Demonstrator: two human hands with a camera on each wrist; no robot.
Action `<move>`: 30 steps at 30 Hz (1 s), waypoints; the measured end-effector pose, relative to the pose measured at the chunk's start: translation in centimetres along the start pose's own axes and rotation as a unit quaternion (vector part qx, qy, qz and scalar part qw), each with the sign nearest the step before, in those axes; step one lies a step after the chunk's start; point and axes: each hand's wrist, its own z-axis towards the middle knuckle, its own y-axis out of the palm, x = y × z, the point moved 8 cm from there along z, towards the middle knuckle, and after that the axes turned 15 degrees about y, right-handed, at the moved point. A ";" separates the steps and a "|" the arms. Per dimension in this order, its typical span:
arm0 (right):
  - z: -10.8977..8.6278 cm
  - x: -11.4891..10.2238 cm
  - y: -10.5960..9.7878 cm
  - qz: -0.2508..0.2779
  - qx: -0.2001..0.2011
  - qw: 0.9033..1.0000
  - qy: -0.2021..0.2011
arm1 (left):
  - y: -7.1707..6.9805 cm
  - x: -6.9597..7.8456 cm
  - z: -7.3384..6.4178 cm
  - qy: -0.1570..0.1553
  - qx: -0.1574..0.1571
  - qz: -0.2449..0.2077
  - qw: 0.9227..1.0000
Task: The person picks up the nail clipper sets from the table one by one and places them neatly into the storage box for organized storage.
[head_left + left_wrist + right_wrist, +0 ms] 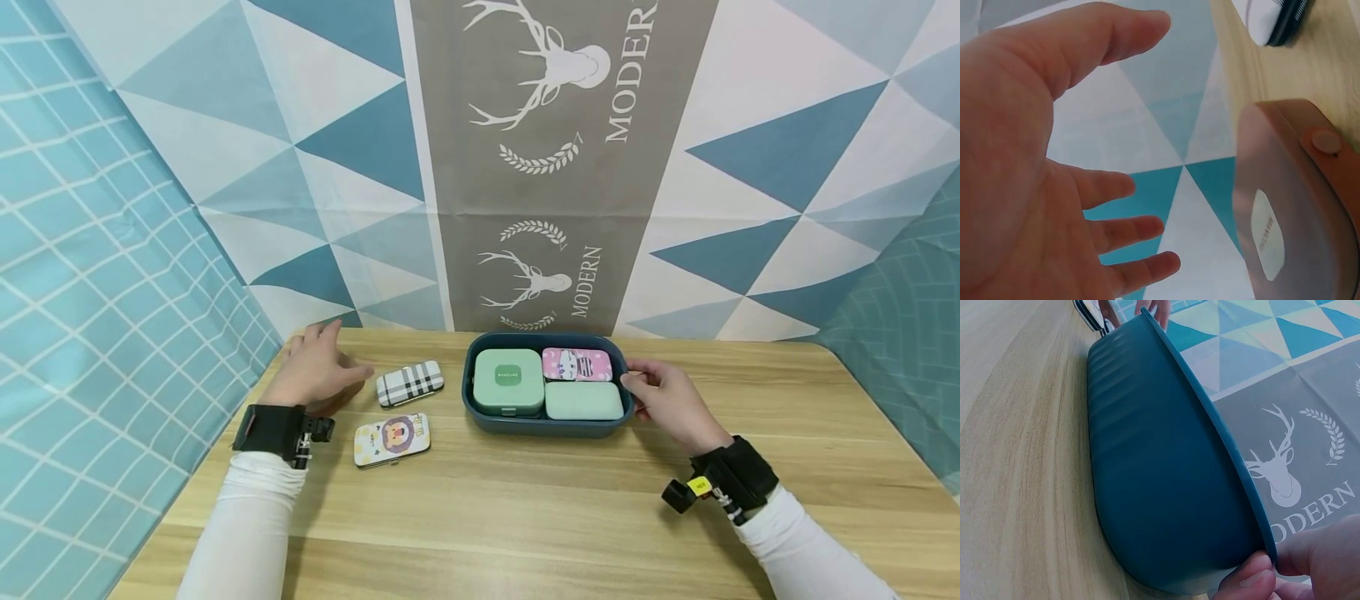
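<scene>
My right hand (671, 407) pinches the right rim of a dark blue oblong bin (551, 427), thumb and fingers on either side of it. The bin holds a green square case (491, 396), a pink cartoon tin (558, 365) and a pale mint case (583, 402). At the left, my left hand (311, 371) hovers with fingers extended, holding nothing. Beside it in the left wrist view stands a mauve-brown case (1297, 200) with a snap strap and white label; the hand mostly hides it from the head camera. A black-and-white plaid case (409, 383) lies right of this hand.
A lion-print case (392, 439) lies in front of the plaid one. The wooden table (525, 517) ends at a patterned back cloth (360, 167). Blue gridded cloth (112, 250) borders the left side, and teal cloth (892, 308) the right.
</scene>
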 end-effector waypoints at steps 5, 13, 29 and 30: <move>-0.1 -0.1 0.0 0.000 0.001 1.000 0.002 | 0.4 -1.0 -0.2 -0.010 -0.015 -0.004 1.000; -0.3 -0.2 0.0 -0.002 0.003 1.000 0.001 | 1.3 -2.2 -0.5 -0.027 -0.045 -0.007 0.999; -0.4 -0.4 0.2 -0.004 0.001 1.000 -0.006 | 2.4 -3.9 -0.5 -0.039 -0.073 -0.006 0.997; -0.4 -0.4 0.2 -0.005 0.001 1.000 -0.007 | 2.5 -4.1 -0.5 -0.039 -0.074 -0.007 0.996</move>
